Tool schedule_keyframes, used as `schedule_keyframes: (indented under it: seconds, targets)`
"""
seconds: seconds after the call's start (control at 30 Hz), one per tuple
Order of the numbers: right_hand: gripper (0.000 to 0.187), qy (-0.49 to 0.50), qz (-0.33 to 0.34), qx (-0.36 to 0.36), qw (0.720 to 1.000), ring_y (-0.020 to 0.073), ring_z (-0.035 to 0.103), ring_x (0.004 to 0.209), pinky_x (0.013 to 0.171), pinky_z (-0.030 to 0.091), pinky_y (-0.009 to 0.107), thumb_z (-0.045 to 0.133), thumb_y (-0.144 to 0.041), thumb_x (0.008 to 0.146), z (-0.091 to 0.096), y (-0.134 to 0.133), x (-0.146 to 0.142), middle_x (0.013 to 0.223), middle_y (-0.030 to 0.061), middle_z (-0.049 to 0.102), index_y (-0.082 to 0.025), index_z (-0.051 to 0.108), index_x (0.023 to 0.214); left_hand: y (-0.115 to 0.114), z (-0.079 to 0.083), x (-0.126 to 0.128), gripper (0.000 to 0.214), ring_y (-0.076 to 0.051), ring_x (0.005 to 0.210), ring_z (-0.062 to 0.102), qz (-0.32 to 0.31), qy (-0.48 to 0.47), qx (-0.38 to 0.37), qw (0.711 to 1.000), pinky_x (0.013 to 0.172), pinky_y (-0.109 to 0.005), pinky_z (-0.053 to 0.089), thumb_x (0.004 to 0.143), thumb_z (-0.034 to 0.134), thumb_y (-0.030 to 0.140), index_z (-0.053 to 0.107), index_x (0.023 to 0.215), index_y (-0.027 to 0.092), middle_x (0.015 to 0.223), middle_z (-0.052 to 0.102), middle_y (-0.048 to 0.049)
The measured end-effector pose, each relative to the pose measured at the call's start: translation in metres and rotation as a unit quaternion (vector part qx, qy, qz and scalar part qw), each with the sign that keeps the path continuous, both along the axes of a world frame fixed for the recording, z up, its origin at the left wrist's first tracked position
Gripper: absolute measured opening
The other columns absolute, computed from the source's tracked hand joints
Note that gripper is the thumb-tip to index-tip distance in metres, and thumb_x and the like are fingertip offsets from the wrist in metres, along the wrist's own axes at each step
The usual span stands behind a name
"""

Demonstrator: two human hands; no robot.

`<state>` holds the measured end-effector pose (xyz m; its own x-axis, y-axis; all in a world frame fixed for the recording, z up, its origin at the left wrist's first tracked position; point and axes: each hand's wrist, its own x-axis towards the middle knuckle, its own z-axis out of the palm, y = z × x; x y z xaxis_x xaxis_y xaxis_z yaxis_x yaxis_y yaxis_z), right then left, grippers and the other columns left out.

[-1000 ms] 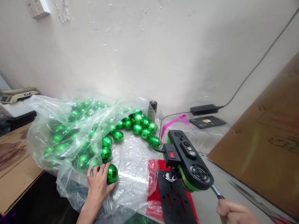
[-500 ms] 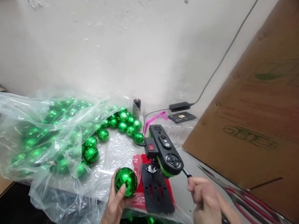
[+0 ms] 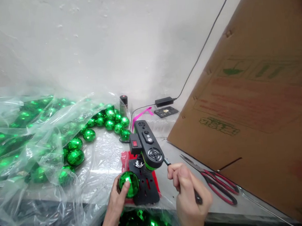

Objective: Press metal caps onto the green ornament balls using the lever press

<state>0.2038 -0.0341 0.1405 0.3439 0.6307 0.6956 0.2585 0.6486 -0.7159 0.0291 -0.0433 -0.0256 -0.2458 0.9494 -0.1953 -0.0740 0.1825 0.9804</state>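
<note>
Pale, scuffed wall [image 3: 111, 43] over a light surface [image 3: 173, 150] partly covered by clear plastic sheeting [image 3: 88, 180]; positions by the clock, dial centred on the black-and-green device [image 3: 149, 143]. Device: one, with red switch [image 3: 134, 143], on a slotted black base plate [image 3: 148, 193] over red film [image 3: 156, 181]. Green mirrored ball [image 3: 132, 178]: one, at seven o'clock, in the left hand [image 3: 116, 200], whose grip is curved snugly about it, thumb across its face, just in front of the plate's left edge. Black-handled rod [image 3: 198, 197]: one, its handle wrapped in the right hand [image 3: 190, 189], a full-fist grip between four and five o'clock; the metal shaft runs up toward the device, though whether its tip is fixed there cannot be told. Loose green balls [image 3: 75, 157]: a large heap, nine to eleven o'clock, mostly under plastic; further green balls [image 3: 152, 225] at six, below the surface edge. Pink ribbon [image 3: 141, 113]: twelve. Black canister [image 3: 123, 101]: eleven. Power adapter [image 3: 164, 101] and flat black panel [image 3: 159, 113]: one. Cardboard box [image 3: 243, 110], printed: three. Red-and-black-handled shears [image 3: 202, 171]: four, lying flat.
</note>
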Motion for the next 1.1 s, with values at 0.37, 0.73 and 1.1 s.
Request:
schedule_keyframes:
  seconds: [0.37, 0.73, 1.1]
  targets:
    - [0.048, -0.022, 0.014, 0.020, 0.999, 0.0108, 0.055, 0.057, 0.047, 0.032, 0.024, 0.050, -0.020, 0.114, -0.001, -0.003, 0.003, 0.062, -0.0024, 0.049, -0.021, 0.048, 0.066, 0.019, -0.005, 0.029, 0.078, -0.045, 0.134, 0.072, -0.047, 0.272, 0.123, 0.953, 0.117, -0.066, 0.057, 0.071, 0.087, 0.037, 0.066, 0.143, 0.017, 0.138, 0.077, -0.0200]
    - [0.047, -0.025, 0.014, 0.004, 1.000, 0.0105, 0.056, 0.059, 0.051, 0.037, 0.023, 0.048, -0.020, 0.115, -0.003, -0.005, 0.004, 0.065, -0.0021, 0.053, -0.022, 0.049, 0.069, 0.025, -0.008, 0.041, 0.079, -0.046, 0.136, 0.067, -0.080, 0.381, 0.156, 0.908, 0.118, -0.068, 0.056, 0.067, 0.086, 0.024, 0.068, 0.143, 0.019, 0.138, 0.071, -0.0171]
    - [0.047, -0.018, 0.016, 0.004, 1.000, 0.0106, 0.056, 0.060, 0.053, 0.042, 0.022, 0.048, -0.021, 0.116, -0.006, -0.005, 0.004, 0.065, -0.0021, 0.053, -0.021, 0.050, 0.069, 0.025, -0.005, 0.030, 0.087, -0.046, 0.136, 0.068, -0.082, 0.269, 0.114, 0.953, 0.119, -0.069, 0.054, 0.063, 0.087, 0.033, 0.060, 0.145, 0.018, 0.141, 0.071, -0.0193]
